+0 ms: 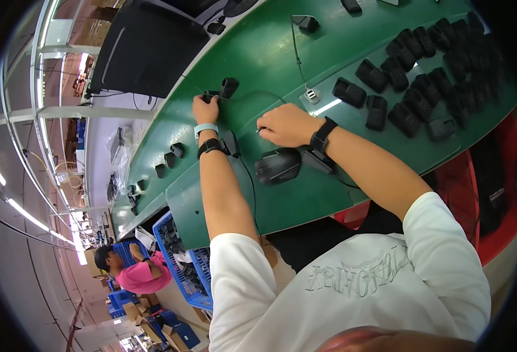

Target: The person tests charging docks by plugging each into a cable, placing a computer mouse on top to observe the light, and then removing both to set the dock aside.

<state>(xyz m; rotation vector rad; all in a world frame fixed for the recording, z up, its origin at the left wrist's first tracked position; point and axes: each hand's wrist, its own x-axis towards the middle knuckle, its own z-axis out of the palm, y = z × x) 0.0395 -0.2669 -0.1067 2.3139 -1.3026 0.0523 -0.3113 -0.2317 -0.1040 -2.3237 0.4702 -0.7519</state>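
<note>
My left hand (pixel 205 110) reaches out over the green table, its fingers closed on a small black device (pixel 211 95). Right beside it stands another black block-shaped device (pixel 230 87). My right hand (pixel 291 125) is closed in a pinch nearer the middle of the table. A small dark tip shows at its fingers, too little to name. Just below that hand lies a larger black rounded device (pixel 278 166), shaped like a computer mouse. Dark wrist-mounted units sit on both my wrists, and a light blue band (pixel 206 128) circles the left one.
Many black devices (pixel 407 120) crowd the table's right side. A white socket block (pixel 312 95) with a cable lies beyond my right hand. Several small black pieces (pixel 169 159) line the left edge. A black monitor (pixel 147 50), blue crates (pixel 179 264) and a person in pink (pixel 145 277) are leftward.
</note>
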